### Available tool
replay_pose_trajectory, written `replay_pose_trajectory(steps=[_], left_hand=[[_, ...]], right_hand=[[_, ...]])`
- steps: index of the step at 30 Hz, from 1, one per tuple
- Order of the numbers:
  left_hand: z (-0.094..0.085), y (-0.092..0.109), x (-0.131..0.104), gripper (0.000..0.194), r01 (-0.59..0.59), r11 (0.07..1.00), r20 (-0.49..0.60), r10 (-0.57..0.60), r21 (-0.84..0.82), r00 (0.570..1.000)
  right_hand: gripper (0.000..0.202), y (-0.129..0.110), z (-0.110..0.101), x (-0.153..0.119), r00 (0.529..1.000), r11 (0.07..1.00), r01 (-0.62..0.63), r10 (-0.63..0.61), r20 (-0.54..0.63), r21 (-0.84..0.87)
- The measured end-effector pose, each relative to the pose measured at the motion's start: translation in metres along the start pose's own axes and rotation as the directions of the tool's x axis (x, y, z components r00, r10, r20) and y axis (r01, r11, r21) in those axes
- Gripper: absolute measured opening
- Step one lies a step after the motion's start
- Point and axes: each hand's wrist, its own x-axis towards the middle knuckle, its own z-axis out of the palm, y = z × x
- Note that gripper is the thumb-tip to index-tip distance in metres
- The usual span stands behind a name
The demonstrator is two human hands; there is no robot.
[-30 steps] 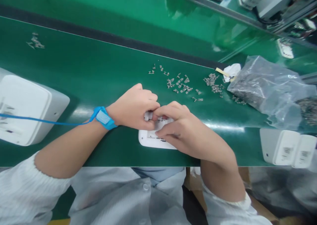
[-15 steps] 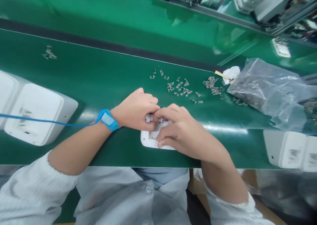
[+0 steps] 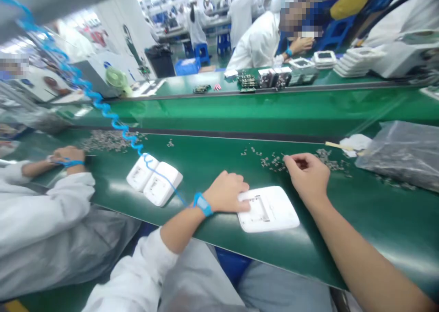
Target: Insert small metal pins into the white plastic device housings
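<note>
A white plastic casing (image 3: 283,211) with a rectangular recess lies on the green bench in front of me. My left hand (image 3: 229,194), with a blue strap on its wrist, grips the casing's left edge, thumb on top and fingers curled. Beyond the casing, my right hand (image 3: 308,174) is closed in a pinch at the scattered small metal clips (image 3: 269,162). Whatever sits between its fingertips is too small to make out. More clips (image 3: 324,155) lie in a heap just behind that hand.
Two white casings (image 3: 163,184) stand left, under a coiled blue cord (image 3: 113,117). A clear bag of metal parts (image 3: 401,154) lies right. A co-worker's hands (image 3: 70,156) rest at far left near a clip pile (image 3: 106,140). Circuit boards (image 3: 247,81) line the raised shelf.
My right hand has left the casing and moved forward to the loose clips. My left hand stays at the casing's left side. The head view has tilted up, showing the room and co-workers.
</note>
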Motion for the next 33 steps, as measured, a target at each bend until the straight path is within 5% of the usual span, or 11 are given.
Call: replay_pose_trajectory(steps=[2,3,6,9,12,15,23,30,33], left_hand=[[0.005,0.017,-0.030,0.028,0.212,0.977,-0.064,-0.211,0.006,0.975],[0.008,0.024,-0.047,0.025,0.358,0.934,-0.135,-0.356,-0.004,0.925],[0.019,0.038,-0.099,0.019,0.710,0.698,-0.342,-0.693,-0.098,0.634],[0.023,0.035,-0.137,0.044,0.868,0.462,-0.508,-0.800,-0.183,0.319],[0.022,0.024,-0.158,0.050,0.924,0.323,-0.545,-0.822,-0.205,0.166],[0.021,0.016,-0.165,0.048,0.939,0.269,-0.537,-0.835,-0.212,0.118],[0.017,0.009,-0.164,0.035,0.924,0.283,-0.546,-0.831,-0.258,0.102],[0.024,-0.011,-0.165,0.035,0.939,0.233,-0.575,-0.817,-0.254,0.048],[0.025,-0.031,-0.175,0.038,0.946,0.238,-0.605,-0.794,-0.222,0.058]], right_hand=[[0.021,0.004,0.003,0.000,0.997,0.996,0.075,-0.076,-0.013,-0.056],[0.021,0.004,0.004,-0.001,0.993,0.990,0.118,-0.119,-0.002,-0.077],[0.020,0.003,0.006,-0.004,0.968,0.962,0.246,-0.239,0.071,-0.116],[0.020,0.003,0.012,-0.006,0.938,0.938,0.328,-0.309,0.156,-0.115],[0.021,0.005,0.015,-0.006,0.907,0.925,0.369,-0.336,0.255,-0.093],[0.021,0.005,0.014,-0.007,0.880,0.912,0.400,-0.355,0.315,-0.088],[0.020,0.006,0.012,-0.007,0.857,0.900,0.427,-0.374,0.356,-0.082],[0.021,0.006,0.015,-0.007,0.856,0.847,0.517,-0.509,0.088,-0.122],[0.015,0.013,0.004,0.009,0.797,0.757,0.594,-0.599,0.073,-0.273]])
